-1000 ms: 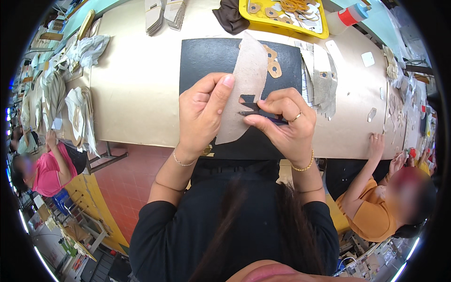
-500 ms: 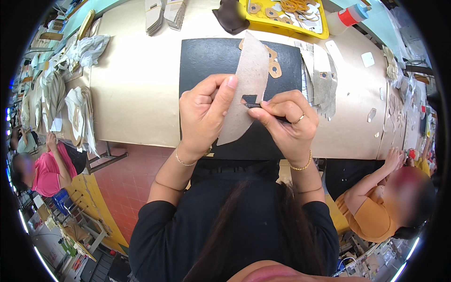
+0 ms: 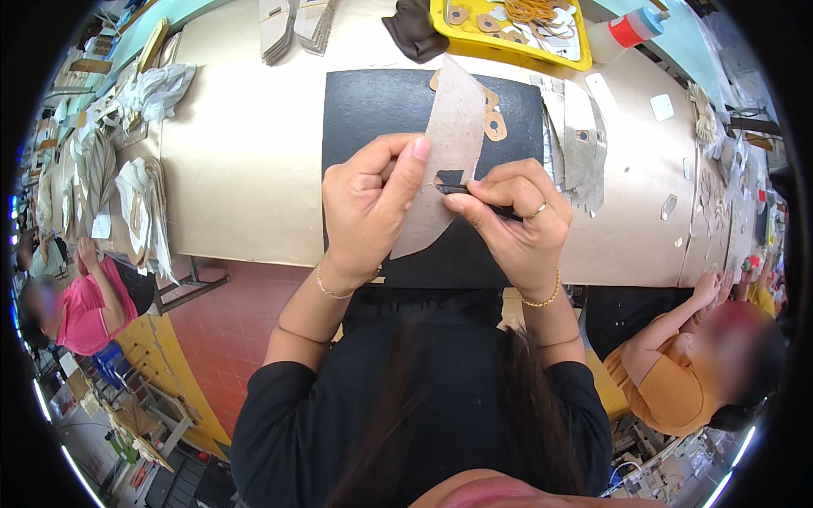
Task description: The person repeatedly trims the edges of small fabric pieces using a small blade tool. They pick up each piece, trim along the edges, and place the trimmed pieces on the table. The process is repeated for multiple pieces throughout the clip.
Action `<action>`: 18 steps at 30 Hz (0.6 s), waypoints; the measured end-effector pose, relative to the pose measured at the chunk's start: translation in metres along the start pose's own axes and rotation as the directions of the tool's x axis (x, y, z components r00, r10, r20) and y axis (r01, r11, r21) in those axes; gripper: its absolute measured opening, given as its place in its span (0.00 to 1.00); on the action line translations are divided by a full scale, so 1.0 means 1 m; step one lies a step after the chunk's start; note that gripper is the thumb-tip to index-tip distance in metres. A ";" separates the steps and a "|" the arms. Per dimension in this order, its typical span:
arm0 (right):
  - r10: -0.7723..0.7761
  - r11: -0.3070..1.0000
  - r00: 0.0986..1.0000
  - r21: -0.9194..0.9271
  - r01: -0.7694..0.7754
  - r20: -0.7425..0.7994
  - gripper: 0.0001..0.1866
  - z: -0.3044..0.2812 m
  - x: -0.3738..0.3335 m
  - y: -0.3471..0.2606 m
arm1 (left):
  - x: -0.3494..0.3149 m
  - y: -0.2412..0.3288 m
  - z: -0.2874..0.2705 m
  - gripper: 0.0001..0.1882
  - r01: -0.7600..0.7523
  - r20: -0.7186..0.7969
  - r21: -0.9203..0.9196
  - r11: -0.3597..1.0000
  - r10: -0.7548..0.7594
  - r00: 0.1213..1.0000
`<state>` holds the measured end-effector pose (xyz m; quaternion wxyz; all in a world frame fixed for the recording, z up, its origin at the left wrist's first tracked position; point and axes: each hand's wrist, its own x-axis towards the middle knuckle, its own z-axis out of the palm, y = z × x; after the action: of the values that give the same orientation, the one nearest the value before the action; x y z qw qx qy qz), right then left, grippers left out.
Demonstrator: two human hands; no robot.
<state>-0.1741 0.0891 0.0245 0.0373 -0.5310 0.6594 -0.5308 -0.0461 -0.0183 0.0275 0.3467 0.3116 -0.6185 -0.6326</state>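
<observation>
My left hand (image 3: 373, 203) grips a curved, pointed greyish-beige panel (image 3: 455, 118) by its left edge, thumb on top. The panel is held up at a tilt and has a small rectangular cut-out in its lower half. In my right hand (image 3: 518, 212), thumb and index finger pinch a slim dark pointed tool (image 3: 454, 189); its exact kind is unclear. The tool's tip lies at the lower edge of the cut-out. Beneath both hands is a black mat (image 3: 373, 106). Several small tan pieces with holes (image 3: 495, 127) lie on it, partly behind the panel.
A yellow tray (image 3: 508, 48) of tan pieces and rubber bands stands at the back, beside a red-banded bottle (image 3: 635, 28). Grey panels (image 3: 584, 152) lie right of the mat; stacked pieces (image 3: 278, 34) lie back left. Co-workers sit at left (image 3: 93, 309) and right (image 3: 669, 381).
The dark tool has turned slightly, so more of it shows at the cut-out's lower edge. My left hand and the panel have hardly moved.
</observation>
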 end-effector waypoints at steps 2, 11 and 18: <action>-0.005 1.000 1.000 0.016 0.005 -0.010 0.14 0.001 0.000 0.000 | -0.001 0.000 0.000 0.12 0.001 -0.005 0.012 1.000 -0.001 1.000; 0.024 0.999 0.999 0.029 -0.023 -0.036 0.14 0.002 -0.002 0.000 | 0.000 -0.002 0.001 0.12 -0.023 -0.008 0.031 0.999 0.023 1.000; 0.018 0.999 0.999 0.031 -0.017 -0.050 0.14 -0.001 -0.003 0.004 | 0.000 -0.003 0.000 0.11 0.051 0.033 -0.017 0.999 -0.050 0.998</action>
<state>-0.1763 0.0917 0.0207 0.0334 -0.5111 0.6566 -0.5537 -0.0457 -0.0181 0.0243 0.3234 0.3137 -0.6103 -0.6516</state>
